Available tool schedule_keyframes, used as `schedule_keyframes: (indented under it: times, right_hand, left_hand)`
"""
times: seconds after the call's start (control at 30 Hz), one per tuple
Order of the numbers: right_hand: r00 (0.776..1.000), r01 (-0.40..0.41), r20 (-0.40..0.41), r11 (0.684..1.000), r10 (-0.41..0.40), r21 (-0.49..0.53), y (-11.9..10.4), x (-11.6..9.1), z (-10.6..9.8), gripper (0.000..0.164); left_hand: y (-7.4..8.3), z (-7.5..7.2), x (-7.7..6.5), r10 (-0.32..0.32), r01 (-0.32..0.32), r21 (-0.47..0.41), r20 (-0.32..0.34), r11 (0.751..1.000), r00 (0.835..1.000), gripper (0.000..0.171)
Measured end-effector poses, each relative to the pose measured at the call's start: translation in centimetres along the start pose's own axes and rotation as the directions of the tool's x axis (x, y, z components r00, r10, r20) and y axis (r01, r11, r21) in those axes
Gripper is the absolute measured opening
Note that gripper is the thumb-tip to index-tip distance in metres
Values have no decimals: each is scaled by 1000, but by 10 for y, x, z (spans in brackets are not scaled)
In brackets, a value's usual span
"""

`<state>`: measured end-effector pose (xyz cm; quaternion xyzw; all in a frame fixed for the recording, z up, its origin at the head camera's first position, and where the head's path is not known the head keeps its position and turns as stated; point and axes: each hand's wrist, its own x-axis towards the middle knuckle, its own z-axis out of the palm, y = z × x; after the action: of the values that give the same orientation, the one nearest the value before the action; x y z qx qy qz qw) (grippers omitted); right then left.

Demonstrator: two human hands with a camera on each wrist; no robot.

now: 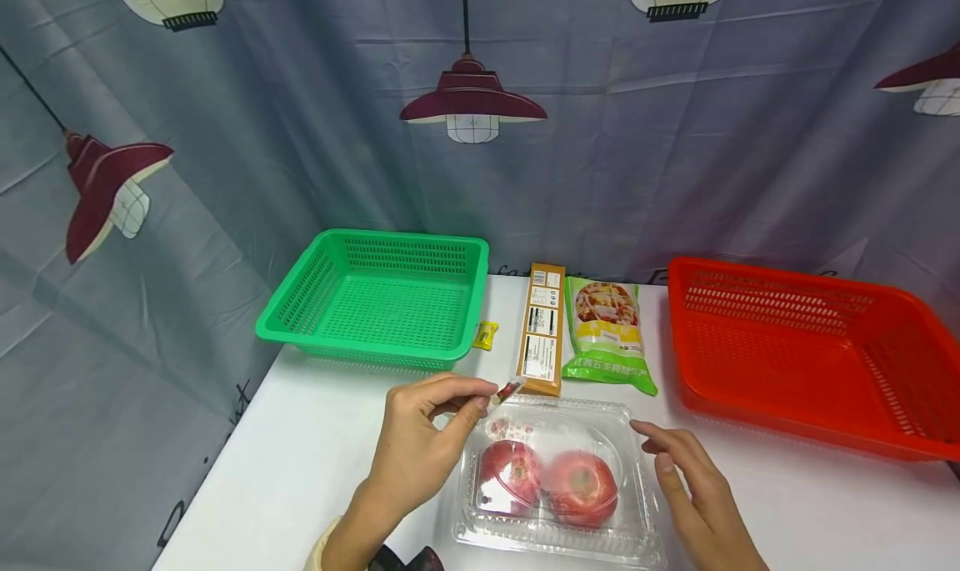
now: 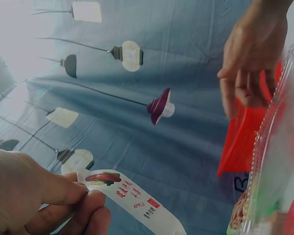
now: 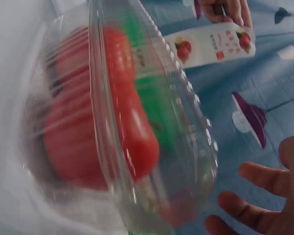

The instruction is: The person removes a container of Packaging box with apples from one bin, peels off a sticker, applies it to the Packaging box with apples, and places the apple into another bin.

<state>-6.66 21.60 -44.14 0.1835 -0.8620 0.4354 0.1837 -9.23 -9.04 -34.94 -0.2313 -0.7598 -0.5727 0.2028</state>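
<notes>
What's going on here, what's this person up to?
A person's left hand pinches a printed strip above a clear container with two red apples inside. The right hand is beside the container's right edge, holding nothing. The lid looks closed; I can't tell whether the strip touches it. Farther back, a box and a bag lie between a green basket and a red basket.

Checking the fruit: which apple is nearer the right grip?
In the head view, the right apple, toward the right grip; the left apple sits toward the left grip.
</notes>
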Motion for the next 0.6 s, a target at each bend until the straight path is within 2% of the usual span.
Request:
schedule_keyframes:
  times: [0.1,0.17,0.27,0.37,0.47,0.5,0.53,0.6]
  right_hand:
    - [993,105,-67,992,-100,74,-4,3,6,44]
    - [977,180,-141,973,-160,142,-9,5,10,41]
    - [945,282,-237,925,-224,253,-24,9,12,34]
    - [926,351,-284,849,-250,395,-38,13,14,28]
    - [925,372,-281,769,-257,520,-43,14,17,31]
    - [928,365,-272,758,-253,541,-43,13,18,33]
    - [933,353,-262,756,-245,552,-44,13,19,35]
    - [947,316,-230,777,-224,545,-46,11,19,41]
  left_hand:
    - [2,4,0,14,-15,10,30,1000,999,20]
    - [3,8,-1,19,-19,6,51,1000,999,20]
    - [6,14,-2,25,-24,-12,86,1000,996,20]
    - [7,20,-6,38,-35,-28,118,999,992,20]
    - [8,26,-10,59,-56,-21,151,998,987,19]
    - [9,28,-11,59,-57,-19,162,998,985,19]
    - [9,30,-12,57,-55,-14,174,998,983,18]
    - [11,33,-14,49,-48,-11,203,999,978,17]
